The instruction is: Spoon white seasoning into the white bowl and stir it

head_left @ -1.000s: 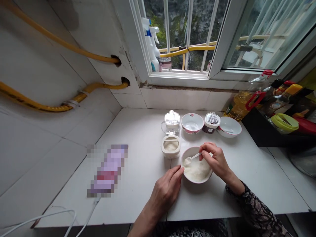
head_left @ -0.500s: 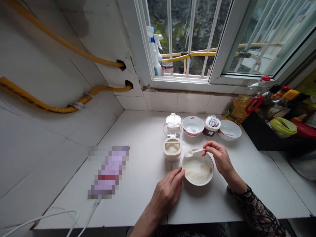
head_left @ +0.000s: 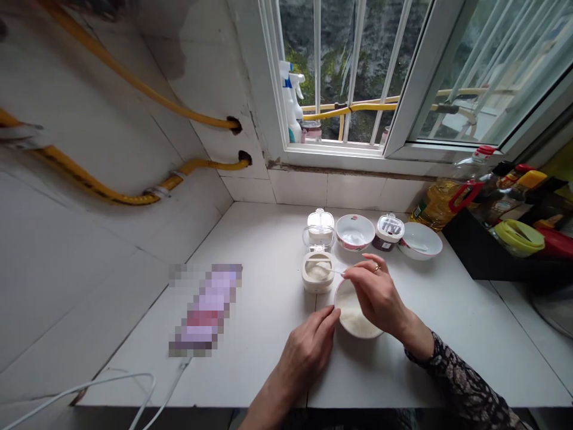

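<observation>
My right hand (head_left: 380,292) pinches the handle of a small white spoon (head_left: 331,270). The spoon's head is in the white powder or fine grains inside an open-lidded container (head_left: 317,285). My left hand (head_left: 308,346) grips the left rim of a white bowl (head_left: 358,331) with thumb and fingertips. Pale, powdery or grainy contents cover the bowl's inside, partly hidden beneath my right hand. The bowl stands on the white countertop (head_left: 264,298), just right of and nearer to me than the container.
Behind stand a closed white container (head_left: 320,222), an empty bowl (head_left: 355,230), a dark-based container (head_left: 388,233) and a bowl with a spoon (head_left: 421,242). An oil bottle (head_left: 441,194) and a black rack (head_left: 470,251) are at right. A blurred purple object (head_left: 212,304) with a cable lies left.
My right hand has moved left with the spoon, from above the bowl into the open container. My left hand stays at the bowl's rim. The view has shifted slightly.
</observation>
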The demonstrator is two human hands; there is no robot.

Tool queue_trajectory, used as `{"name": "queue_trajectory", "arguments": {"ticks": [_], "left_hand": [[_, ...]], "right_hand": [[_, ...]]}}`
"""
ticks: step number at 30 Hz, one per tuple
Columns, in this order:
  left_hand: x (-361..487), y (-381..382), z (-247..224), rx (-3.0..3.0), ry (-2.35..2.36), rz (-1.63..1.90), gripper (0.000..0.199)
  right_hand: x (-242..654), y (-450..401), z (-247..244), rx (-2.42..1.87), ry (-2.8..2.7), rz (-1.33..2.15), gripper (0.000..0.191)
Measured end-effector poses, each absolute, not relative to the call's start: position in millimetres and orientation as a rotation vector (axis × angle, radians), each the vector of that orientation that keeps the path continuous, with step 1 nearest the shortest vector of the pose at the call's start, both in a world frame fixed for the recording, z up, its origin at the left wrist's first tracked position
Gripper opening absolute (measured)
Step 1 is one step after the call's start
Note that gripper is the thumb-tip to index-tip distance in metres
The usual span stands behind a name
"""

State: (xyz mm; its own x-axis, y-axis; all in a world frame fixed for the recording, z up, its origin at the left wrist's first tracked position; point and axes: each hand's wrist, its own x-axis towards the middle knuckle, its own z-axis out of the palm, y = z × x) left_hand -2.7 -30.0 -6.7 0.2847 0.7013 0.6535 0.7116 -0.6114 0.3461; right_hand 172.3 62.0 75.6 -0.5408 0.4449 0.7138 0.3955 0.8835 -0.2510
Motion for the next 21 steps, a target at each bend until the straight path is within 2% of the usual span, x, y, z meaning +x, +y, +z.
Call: {"name": "queue_trajectory", "arguments": {"ticks": [7, 13, 21], "left_hand": [[-2.8, -30.1, -4.8, -2.513, -1.381, -1.273, 0.039], [-2.9, -30.1, -5.0, -2.504, -1.387, -1.262, 0.041], [-1.8, -29.6, -3.5, -2.505, -1.379, -1.277, 0.037]], "right_hand": [[203.7, 60.5, 89.2, -0.834, -2.030, 0.256, 0.017], [212.1, 64.7, 64.4, -0.955, -2.204, 0.257, 0.016], [198.7, 56.6, 54.8, -0.992, -2.093, 0.527, 0.019]]}}
